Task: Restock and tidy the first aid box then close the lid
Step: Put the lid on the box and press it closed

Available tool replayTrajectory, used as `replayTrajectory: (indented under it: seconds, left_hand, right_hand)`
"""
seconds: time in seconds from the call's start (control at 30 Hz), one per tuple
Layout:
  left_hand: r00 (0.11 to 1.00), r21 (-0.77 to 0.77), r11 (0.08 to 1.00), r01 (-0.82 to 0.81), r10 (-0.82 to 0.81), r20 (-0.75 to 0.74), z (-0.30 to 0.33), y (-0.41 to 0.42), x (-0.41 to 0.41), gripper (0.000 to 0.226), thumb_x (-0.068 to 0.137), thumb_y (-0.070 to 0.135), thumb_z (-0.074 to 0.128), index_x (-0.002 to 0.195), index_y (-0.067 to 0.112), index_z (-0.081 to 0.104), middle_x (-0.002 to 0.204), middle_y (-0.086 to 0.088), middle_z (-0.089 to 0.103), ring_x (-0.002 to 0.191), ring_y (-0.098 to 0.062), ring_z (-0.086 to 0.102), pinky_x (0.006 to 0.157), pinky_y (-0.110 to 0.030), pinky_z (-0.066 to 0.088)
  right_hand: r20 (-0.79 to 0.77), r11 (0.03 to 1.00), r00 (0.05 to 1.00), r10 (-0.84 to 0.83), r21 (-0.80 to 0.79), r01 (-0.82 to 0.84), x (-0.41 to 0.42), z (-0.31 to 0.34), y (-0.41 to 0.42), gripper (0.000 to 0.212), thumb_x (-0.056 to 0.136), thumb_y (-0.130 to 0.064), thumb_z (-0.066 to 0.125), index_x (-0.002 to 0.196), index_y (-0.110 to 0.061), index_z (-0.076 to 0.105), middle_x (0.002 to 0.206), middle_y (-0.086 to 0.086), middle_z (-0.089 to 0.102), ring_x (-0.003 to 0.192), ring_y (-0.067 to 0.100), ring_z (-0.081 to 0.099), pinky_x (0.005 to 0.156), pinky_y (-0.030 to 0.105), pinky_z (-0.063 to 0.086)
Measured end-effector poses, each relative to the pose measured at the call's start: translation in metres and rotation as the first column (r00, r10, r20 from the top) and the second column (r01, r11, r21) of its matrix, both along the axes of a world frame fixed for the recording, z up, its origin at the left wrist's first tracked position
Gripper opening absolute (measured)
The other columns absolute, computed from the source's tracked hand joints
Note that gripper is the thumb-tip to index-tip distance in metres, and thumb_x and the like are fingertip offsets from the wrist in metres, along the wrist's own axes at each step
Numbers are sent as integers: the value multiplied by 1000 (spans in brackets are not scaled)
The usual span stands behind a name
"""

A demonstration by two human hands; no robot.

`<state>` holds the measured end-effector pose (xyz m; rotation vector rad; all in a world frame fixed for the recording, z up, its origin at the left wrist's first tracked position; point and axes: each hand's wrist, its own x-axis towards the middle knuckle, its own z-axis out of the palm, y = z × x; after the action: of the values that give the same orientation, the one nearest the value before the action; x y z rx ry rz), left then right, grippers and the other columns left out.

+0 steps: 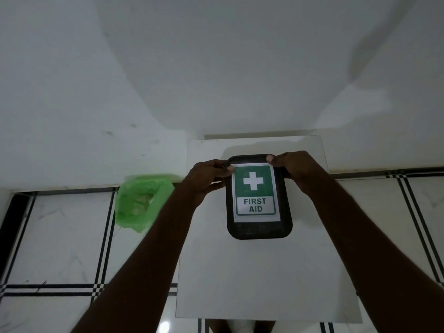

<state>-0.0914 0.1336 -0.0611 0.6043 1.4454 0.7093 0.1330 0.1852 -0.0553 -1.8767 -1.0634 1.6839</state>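
Observation:
A black first aid box with rounded corners lies on a white table. Its lid is down and carries a green and white label with a cross and the words FIRST AID. My left hand grips the far left corner of the lid, thumb on the label's edge. My right hand grips the far right corner, thumb on the rim. The box's contents are hidden under the lid.
A bin lined with a green plastic bag stands on the tiled floor left of the table, against the white wall. The floor has white tiles with dark stripes.

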Motion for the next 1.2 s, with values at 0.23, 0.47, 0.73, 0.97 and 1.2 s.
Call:
replayTrajectory:
  seconds: [0.23,0.47,0.73,0.97,1.2]
  left_hand:
    - [970,53,980,-192,198,-139,-10,7,18,31,87,27,73,101,-1,69,104,-20,74,94,-29,69,86,-40,58]
    - [956,17,970,-242,242,-167,-3,12,20,40,86,25,74,111,-6,67,109,-22,73,103,-34,69,95,-43,56]
    - [968,70,974,-216,223,-114,-4,-14,17,43,87,35,73,110,0,70,105,-14,76,95,-27,73,83,-34,60]
    - [1000,-110,994,-6,4,-18,12,-99,12,41,81,26,79,115,6,68,103,-12,77,90,-22,76,75,-30,60]
    - [986,-127,981,-144,153,61,7,-123,18,35,82,14,78,106,-10,70,98,-21,76,80,-24,75,75,-31,61]
  right_hand:
    - [5,998,1000,-13,69,13,0,-14,-6,21,84,-31,70,82,-10,64,94,12,72,93,30,68,91,41,53]
    - [32,991,995,-98,98,94,-6,-11,-8,23,82,-33,72,75,-13,63,84,6,71,87,26,67,88,38,51]
    - [68,972,992,-107,217,90,-1,-12,-31,30,83,-44,69,91,-16,65,97,8,72,89,22,69,74,31,55]
    - [-85,986,996,16,-166,-30,33,6,-129,47,80,-38,72,108,-2,63,102,15,71,93,30,69,76,35,59]
    - [-185,952,944,-272,-192,237,27,5,-158,39,78,-17,76,106,9,64,100,26,70,90,37,70,80,41,59]
